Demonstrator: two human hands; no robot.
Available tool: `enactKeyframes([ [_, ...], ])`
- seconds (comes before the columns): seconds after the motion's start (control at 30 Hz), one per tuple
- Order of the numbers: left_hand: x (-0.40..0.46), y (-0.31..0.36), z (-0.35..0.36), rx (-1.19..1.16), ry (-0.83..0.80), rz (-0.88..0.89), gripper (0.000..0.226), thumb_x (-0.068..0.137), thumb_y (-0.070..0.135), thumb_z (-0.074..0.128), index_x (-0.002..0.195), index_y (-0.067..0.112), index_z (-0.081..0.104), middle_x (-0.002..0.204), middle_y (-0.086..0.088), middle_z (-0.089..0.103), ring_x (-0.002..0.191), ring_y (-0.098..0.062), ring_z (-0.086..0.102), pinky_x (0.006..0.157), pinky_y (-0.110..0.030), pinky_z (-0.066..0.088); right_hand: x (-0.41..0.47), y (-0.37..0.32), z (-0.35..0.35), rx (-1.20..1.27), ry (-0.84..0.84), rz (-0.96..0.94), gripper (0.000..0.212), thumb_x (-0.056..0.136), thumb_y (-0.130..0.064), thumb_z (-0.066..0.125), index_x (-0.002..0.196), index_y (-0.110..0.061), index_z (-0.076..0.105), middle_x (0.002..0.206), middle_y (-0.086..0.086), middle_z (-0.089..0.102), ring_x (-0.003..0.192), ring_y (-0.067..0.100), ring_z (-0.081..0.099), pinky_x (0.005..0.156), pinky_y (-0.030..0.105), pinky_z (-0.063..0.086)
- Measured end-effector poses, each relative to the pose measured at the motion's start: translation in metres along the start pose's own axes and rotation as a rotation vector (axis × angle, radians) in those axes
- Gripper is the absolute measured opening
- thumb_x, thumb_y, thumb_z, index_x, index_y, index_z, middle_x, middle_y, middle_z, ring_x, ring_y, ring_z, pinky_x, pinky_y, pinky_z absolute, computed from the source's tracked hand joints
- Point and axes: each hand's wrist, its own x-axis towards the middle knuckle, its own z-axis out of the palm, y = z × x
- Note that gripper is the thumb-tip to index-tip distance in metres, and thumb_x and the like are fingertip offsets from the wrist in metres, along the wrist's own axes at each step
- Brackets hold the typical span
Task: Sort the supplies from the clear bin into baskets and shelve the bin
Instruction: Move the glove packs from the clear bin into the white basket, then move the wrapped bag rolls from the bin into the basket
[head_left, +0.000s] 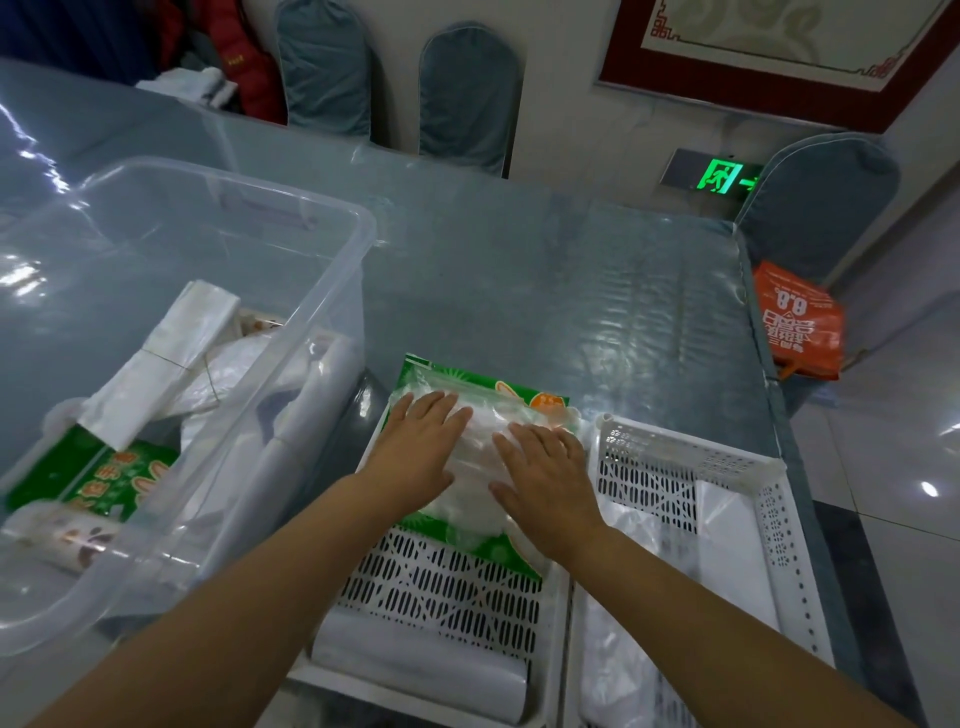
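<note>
A green-and-white packet of plastic gloves (483, 405) lies at the far end of the middle white perforated basket (441, 587). My left hand (421, 441) and my right hand (545, 478) both rest flat on the packet, fingers spread, pressing it down. A white roll (415, 660) lies at that basket's near end. The clear bin (291, 218) stands to the left and holds a second green packet (88, 478), folded white bags (171, 358), white rolls and a patterned roll (67, 535). A second white basket (769, 509) on the right holds white plastic bags (654, 571).
Everything stands on a table under a shiny blue-grey plastic cover (545, 270). Blue-covered chairs (467, 93) stand along the far side and the right corner. An orange shopping bag (795, 327) hangs off the right edge. The table's right edge runs close to the right basket.
</note>
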Motion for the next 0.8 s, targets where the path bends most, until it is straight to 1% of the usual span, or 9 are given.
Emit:
enactKeyframes([
  [0.1,-0.012,0.008,-0.018,-0.034,0.098,-0.002,0.064,0.084,0.032,0.060,0.140,0.021,0.032,0.148,-0.005,0.036,0.137,-0.023,0.027,0.114,-0.040,0.015,0.001,0.001,-0.011,0.060,0.091,-0.007,0.039,0.079,-0.035,0.066,0.111,-0.014,0.062,0.112,0.007,0.066,0.104,0.027,0.060,0.091,0.043,0.045],
  [0.2,-0.031,0.016,-0.046,-0.119,0.230,-0.024,0.042,0.084,0.028,0.058,0.125,0.023,0.050,0.123,0.000,0.058,0.116,-0.022,0.047,0.100,-0.035,0.032,0.005,-0.001,-0.025,0.198,0.217,-0.032,0.026,0.081,-0.019,0.064,0.106,-0.011,0.064,0.101,0.008,0.068,0.095,0.028,0.061,0.083,0.039,0.046],
  [0.3,-0.052,0.013,-0.085,-0.176,0.321,-0.043,0.025,0.084,0.027,0.059,0.109,0.024,0.060,0.107,0.002,0.064,0.100,-0.020,0.055,0.081,-0.032,0.040,0.017,-0.010,-0.048,0.262,0.337,-0.066,0.017,0.081,-0.010,0.061,0.096,-0.010,0.068,0.088,0.008,0.069,0.083,0.028,0.062,0.076,0.032,0.039],
  [0.4,-0.074,-0.003,-0.127,-0.157,0.398,-0.049,0.009,0.084,0.026,0.057,0.091,0.025,0.063,0.092,0.004,0.064,0.085,-0.019,0.057,0.063,-0.027,0.034,0.037,-0.032,-0.074,0.325,0.418,-0.105,0.011,0.082,-0.005,0.061,0.088,-0.008,0.070,0.080,0.008,0.069,0.073,0.028,0.061,0.071,0.030,0.034],
  [0.53,-0.106,-0.048,-0.160,-0.115,0.382,-0.073,0.009,0.086,0.022,0.053,0.086,0.024,0.062,0.085,0.005,0.062,0.080,-0.019,0.056,0.065,-0.031,0.046,0.069,-0.080,-0.107,0.380,0.517,-0.185,0.010,0.083,-0.004,0.062,0.086,-0.007,0.071,0.078,0.007,0.070,0.071,0.024,0.061,0.072,0.026,0.036],
  [0.6,-0.121,-0.081,-0.166,-0.089,0.355,-0.102,0.010,0.087,0.022,0.053,0.088,0.024,0.063,0.088,0.004,0.063,0.081,-0.019,0.057,0.065,-0.030,0.046,0.084,-0.109,-0.119,0.417,0.532,-0.225,0.012,0.085,-0.006,0.061,0.088,-0.006,0.072,0.079,0.009,0.071,0.072,0.024,0.063,0.074,0.025,0.037],
  [0.63,-0.129,-0.101,-0.167,-0.077,0.336,-0.127,0.010,0.087,0.023,0.054,0.090,0.024,0.063,0.090,0.003,0.064,0.083,-0.018,0.058,0.063,-0.028,0.042,0.093,-0.124,-0.123,0.434,0.531,-0.243,0.014,0.086,-0.009,0.058,0.089,-0.006,0.072,0.080,0.009,0.072,0.073,0.024,0.063,0.075,0.025,0.039],
  [0.7,-0.143,-0.143,-0.167,-0.054,0.309,-0.198,0.012,0.087,0.025,0.056,0.096,0.026,0.063,0.097,0.004,0.065,0.088,-0.018,0.059,0.064,-0.026,0.038,0.110,-0.155,-0.131,0.447,0.515,-0.282,0.015,0.086,-0.010,0.058,0.089,-0.006,0.071,0.081,0.010,0.072,0.073,0.024,0.064,0.075,0.028,0.043],
  [0.8,-0.165,-0.212,-0.162,-0.041,0.252,-0.306,0.018,0.086,0.029,0.056,0.103,0.028,0.061,0.106,0.004,0.063,0.101,-0.022,0.056,0.075,-0.031,0.043,0.141,-0.203,-0.135,0.440,0.479,-0.351,0.011,0.082,-0.003,0.061,0.085,-0.006,0.071,0.079,0.010,0.071,0.072,0.028,0.064,0.070,0.036,0.047],
])
